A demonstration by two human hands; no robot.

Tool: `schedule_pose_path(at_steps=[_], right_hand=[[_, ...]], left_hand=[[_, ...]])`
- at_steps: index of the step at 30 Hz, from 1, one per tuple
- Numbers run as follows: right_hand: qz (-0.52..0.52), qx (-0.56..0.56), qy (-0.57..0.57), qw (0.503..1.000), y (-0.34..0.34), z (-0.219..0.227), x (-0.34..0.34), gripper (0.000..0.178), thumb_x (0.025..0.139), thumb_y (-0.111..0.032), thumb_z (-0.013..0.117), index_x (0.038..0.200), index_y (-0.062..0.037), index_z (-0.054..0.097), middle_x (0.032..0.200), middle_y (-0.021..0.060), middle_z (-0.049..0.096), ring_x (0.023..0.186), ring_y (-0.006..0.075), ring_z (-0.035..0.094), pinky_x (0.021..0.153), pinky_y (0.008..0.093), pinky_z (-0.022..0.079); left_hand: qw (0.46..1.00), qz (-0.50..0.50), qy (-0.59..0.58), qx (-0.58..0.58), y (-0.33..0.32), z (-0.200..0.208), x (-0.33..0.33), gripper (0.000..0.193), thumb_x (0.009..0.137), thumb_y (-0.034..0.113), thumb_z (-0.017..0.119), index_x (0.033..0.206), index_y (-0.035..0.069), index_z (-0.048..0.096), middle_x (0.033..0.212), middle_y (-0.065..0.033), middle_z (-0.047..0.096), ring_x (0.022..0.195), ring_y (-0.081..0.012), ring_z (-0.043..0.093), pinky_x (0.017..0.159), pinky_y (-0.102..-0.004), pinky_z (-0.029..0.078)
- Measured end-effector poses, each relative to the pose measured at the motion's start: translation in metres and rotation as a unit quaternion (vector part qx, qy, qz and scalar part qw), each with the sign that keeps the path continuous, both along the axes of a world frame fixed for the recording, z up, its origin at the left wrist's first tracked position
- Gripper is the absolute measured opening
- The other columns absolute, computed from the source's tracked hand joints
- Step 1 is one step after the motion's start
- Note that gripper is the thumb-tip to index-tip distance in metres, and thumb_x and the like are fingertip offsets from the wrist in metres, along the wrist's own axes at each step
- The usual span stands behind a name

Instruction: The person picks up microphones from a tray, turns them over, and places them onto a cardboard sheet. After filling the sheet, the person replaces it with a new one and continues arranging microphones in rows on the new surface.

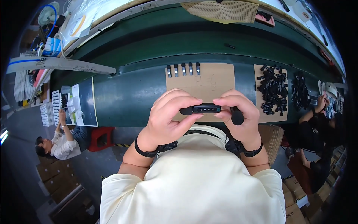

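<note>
My left hand (167, 114) pinches a small black clip-on microphone (207, 108) with a rounded foam head, held level in front of my chest. A row of small marks shows along its side. The thumb and fingertips of my right hand (240, 114) close on its other end. From the same right hand sticks out a second microphone (237, 116); its black foam head shows, while the fingers hide most of its body. Beyond my hands lies a brown cardboard sheet (218, 80), with several like microphones (183, 69) standing in a neat row at its far left.
To the right, a heap of black microphones (274, 89) covers another cardboard sheet (261, 118), with a further heap (300, 91) beside it on the green belt (130, 93). Co-workers sit at left (63, 143) and right (317, 138). A shelf edge (149, 8) runs along the back.
</note>
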State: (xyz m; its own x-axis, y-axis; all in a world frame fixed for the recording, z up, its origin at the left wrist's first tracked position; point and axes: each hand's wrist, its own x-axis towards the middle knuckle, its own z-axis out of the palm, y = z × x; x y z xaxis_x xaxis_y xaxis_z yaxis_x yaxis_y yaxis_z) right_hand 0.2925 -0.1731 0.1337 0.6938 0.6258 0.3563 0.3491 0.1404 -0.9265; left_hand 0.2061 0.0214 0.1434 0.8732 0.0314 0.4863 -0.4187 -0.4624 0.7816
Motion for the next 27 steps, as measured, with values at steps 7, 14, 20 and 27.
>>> schedule_pose_path(at_steps=[7, 14, 20, 27], right_hand=[[0.002, -0.002, -0.014, 1.0, 0.011, -0.001, -0.003, 0.025, 0.08, -0.005, 0.076, 0.102, 0.0005, 0.066, 0.091, 0.0069, 0.062, 0.068, 0.0096, 0.047, 0.061, 0.0211, 0.037], [-0.013, -0.015, 0.064, 0.998, 0.024, 0.008, -0.007, 0.024, 0.079, -0.003, 0.076, 0.101, -0.0008, 0.066, 0.091, 0.0066, 0.061, 0.067, 0.0085, 0.047, 0.06, 0.0207, 0.037], [-0.029, -0.011, -0.064, 0.997, 0.031, -0.005, 0.001, 0.028, 0.075, 0.003, 0.076, 0.1, -0.0033, 0.066, 0.091, 0.0069, 0.061, 0.067, 0.0098, 0.048, 0.059, 0.0209, 0.038], [-0.048, -0.085, -0.15, 0.984, 0.032, -0.02, 0.013, 0.034, 0.072, 0.009, 0.071, 0.103, -0.0043, 0.064, 0.092, 0.0085, 0.061, 0.073, 0.0147, 0.056, 0.06, 0.0242, 0.044]], left_hand=[[1.0, -0.014, -0.012, -0.005, 0.014, -0.004, -0.002, 0.029, 0.07, -0.005, 0.075, 0.097, -0.003, 0.065, 0.089, -0.0133, 0.066, 0.082, -0.025, 0.063, 0.074, -0.0338, 0.05], [0.996, -0.021, -0.082, 0.038, 0.028, -0.014, 0.007, 0.034, 0.068, -0.002, 0.078, 0.099, -0.002, 0.064, 0.089, -0.0124, 0.065, 0.083, -0.0242, 0.063, 0.076, -0.0329, 0.05], [0.995, 0.018, 0.036, -0.087, 0.022, -0.014, 0.008, 0.037, 0.073, -0.002, 0.075, 0.108, 0.0, 0.062, 0.09, -0.0092, 0.065, 0.081, -0.0192, 0.062, 0.074, -0.0318, 0.05], [0.892, -0.056, 0.207, -0.399, 0.039, -0.04, 0.015, 0.027, 0.083, 0.004, 0.073, 0.107, 0.001, 0.06, 0.097, -0.0024, 0.063, 0.09, -0.0081, 0.057, 0.079, -0.0232, 0.047]])
